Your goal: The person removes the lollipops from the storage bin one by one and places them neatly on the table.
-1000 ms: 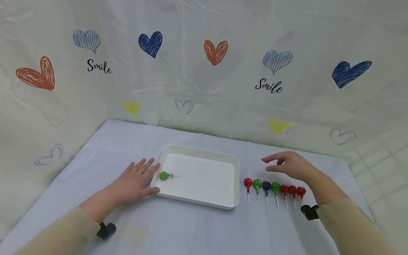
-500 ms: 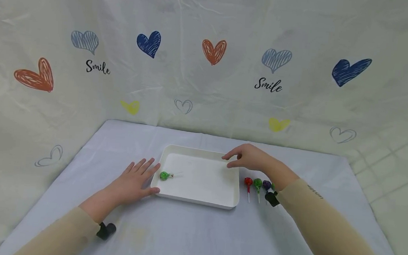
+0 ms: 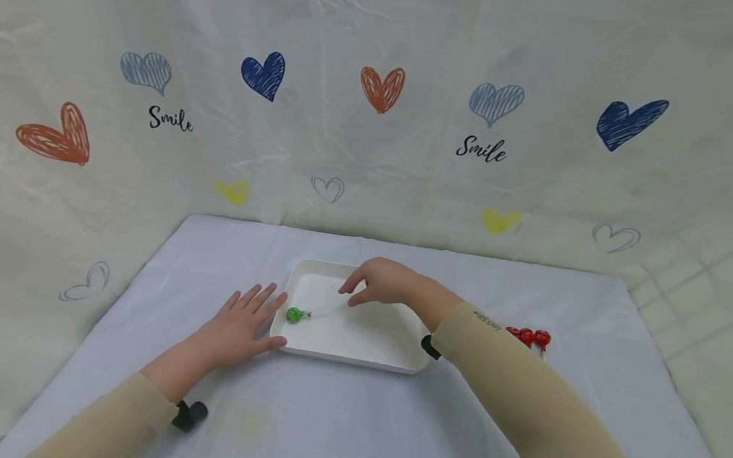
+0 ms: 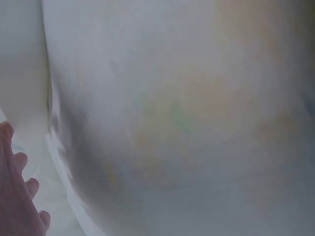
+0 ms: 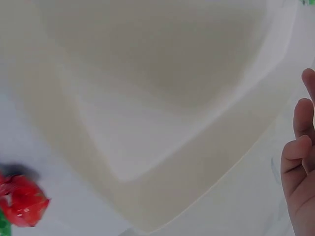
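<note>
In the head view a white rectangular tray (image 3: 337, 343) lies on the table, with a green-wrapped lollipop (image 3: 295, 315) near its left end. My left hand (image 3: 226, 337) has its fingers spread at the tray's left edge and its thumb at the near left corner. Over the tray is my right hand (image 3: 384, 281), its fingers and thumb loosely bent and apart, with nothing seen between them. The lollipop lies just left of those fingertips. Red-wrapped lollipops (image 3: 526, 336) show past the right sleeve, which hides others in their row.
A white cloth (image 3: 297, 419) covers the table. Behind it hangs a pale backdrop (image 3: 410, 175) printed with hearts and the word Smile. A red lollipop (image 5: 24, 200) lies outside the tray in the right wrist view, with a bit of green beside it.
My right hand has moved left from above the lollipop row to over the tray. Its sleeve now covers most of that row. My left hand has stayed at the tray's edge.
</note>
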A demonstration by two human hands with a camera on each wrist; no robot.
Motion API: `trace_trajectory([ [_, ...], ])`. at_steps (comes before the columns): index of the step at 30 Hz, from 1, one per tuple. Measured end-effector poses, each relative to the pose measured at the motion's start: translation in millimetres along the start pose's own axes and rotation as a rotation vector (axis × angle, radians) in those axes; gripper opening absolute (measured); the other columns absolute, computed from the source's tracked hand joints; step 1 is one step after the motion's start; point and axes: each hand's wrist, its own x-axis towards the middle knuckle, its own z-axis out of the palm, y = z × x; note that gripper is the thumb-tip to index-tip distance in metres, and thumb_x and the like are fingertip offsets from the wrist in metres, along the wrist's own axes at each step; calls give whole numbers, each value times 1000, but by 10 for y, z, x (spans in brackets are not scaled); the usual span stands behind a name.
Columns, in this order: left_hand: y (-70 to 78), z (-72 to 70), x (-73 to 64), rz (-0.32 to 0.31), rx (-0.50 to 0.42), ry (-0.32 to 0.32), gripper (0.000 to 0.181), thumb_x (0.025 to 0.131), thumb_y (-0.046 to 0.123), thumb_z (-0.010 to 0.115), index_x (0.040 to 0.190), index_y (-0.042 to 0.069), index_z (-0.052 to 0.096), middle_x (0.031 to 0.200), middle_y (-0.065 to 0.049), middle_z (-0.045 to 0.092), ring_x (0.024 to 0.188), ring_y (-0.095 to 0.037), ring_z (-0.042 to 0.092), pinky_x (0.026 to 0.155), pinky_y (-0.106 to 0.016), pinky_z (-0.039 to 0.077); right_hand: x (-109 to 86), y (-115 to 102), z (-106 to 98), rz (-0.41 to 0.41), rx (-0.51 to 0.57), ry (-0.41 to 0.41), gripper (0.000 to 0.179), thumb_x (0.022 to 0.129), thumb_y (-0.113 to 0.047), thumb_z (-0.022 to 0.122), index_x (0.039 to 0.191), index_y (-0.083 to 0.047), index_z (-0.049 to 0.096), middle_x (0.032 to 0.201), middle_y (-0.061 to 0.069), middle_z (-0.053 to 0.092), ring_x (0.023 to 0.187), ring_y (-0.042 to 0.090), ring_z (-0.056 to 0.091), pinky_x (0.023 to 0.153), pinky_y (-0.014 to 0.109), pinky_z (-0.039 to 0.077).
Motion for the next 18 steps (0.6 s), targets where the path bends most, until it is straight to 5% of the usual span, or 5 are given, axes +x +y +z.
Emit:
trace_trajectory([
  [6, -11, 15, 0, 3, -3, -5, 98, 87, 82, 36, 160, 18, 19, 166, -11, 11, 151, -38, 9, 118, -62, 9, 179, -211, 71, -13, -72, -44, 29, 87, -33, 77, 116, -30, 76, 110, -18, 70, 118, 16, 59, 97, 33, 47],
  [18, -17, -5, -4, 11, -11, 1, 100, 85, 84, 33, 160, 19, 21, 166, -10, 13, 151, -38, 10, 118, -61, 9, 415, -420, 233, -25, -220, -87, 20, 88, -33, 76, 108, -31, 78, 97, -20, 69, 96, 5, 60, 91, 29, 49],
])
